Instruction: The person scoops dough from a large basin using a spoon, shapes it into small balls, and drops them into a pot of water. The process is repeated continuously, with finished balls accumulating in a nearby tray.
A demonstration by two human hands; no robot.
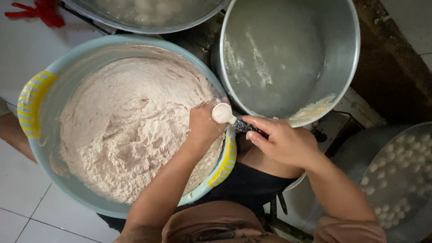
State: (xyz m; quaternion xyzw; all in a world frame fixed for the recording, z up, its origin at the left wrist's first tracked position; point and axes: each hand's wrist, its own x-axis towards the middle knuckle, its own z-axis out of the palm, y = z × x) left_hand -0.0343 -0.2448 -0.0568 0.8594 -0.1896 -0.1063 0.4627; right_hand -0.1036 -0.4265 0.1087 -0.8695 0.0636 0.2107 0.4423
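Scooping paste balls, mid-batch

My left hand (203, 127) is fisted around paste at the rim of the one blue basin (38, 148); right hand (283, 141) pinches the single spoon (222, 113), loaded. Next I'd guess it drops into the water pot (346, 54), gently. Three metal pots, two holding balls.

Dough basin (49, 81) left of metal pot (342, 58)

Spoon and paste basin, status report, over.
Left hand in paste, at basin edge. Right hand grips spoon, bowl full. Metal pot close behind; nothing between.
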